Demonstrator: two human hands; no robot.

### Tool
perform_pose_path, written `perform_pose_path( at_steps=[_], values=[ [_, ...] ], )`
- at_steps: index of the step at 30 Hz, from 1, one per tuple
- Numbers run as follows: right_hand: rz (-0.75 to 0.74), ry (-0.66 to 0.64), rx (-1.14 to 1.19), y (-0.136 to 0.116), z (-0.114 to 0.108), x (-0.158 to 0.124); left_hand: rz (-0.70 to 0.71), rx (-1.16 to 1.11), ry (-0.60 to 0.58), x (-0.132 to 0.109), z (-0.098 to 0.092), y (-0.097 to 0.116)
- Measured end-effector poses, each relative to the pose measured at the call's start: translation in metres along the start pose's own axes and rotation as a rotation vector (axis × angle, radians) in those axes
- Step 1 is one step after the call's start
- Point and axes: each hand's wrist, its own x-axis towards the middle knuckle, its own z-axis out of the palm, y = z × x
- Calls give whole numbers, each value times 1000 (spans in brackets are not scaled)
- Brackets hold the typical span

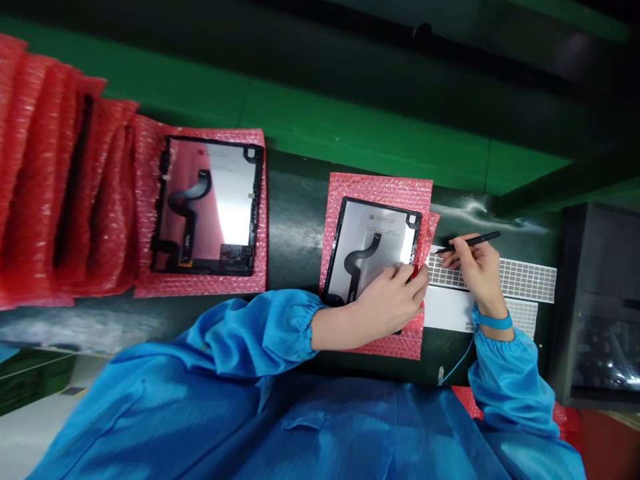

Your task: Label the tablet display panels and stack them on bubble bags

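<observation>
My left hand (393, 303) reaches across a display panel (385, 247) that lies on red bubble wrap (377, 183). Its bent fingers close on the bubble wrap by the panel's right edge; the thumb is hidden. The panel has a silvery back, a dark frame and a curved black ribbon cable (354, 260), partly covered by my hand. In my right hand (477, 267), a thin black pointed tool (483, 239) is held like a pen. Its tip is over the left end of a sheet of small square stickers (530, 280), close to the wrap.
A second display panel (233, 200) lies on its own red bubble wrap (200, 287) to the left, beside a stack of red bubble-wrap pouches (60, 200). Another sticker sheet (447, 308) is under my right wrist. A blue wrist strap (495, 321) trails a cord. A dark box (600, 300) stands right.
</observation>
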Motion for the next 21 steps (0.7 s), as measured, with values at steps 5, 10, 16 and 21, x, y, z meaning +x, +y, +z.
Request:
perform_pose_path(
  at_steps=[5,10,16,21],
  values=[
    [17,20,22,-5,1,0,-7,-18,12,0,0,-1],
    [29,2,-4,-6,-1,0,-8,-21,18,-1,2,-2],
    [24,-11,5,-9,1,2,-7,-31,9,-1,1,-3],
    [41,31,88,-13,-5,1,-1,-40,-16,-5,-6,-2]
  ],
)
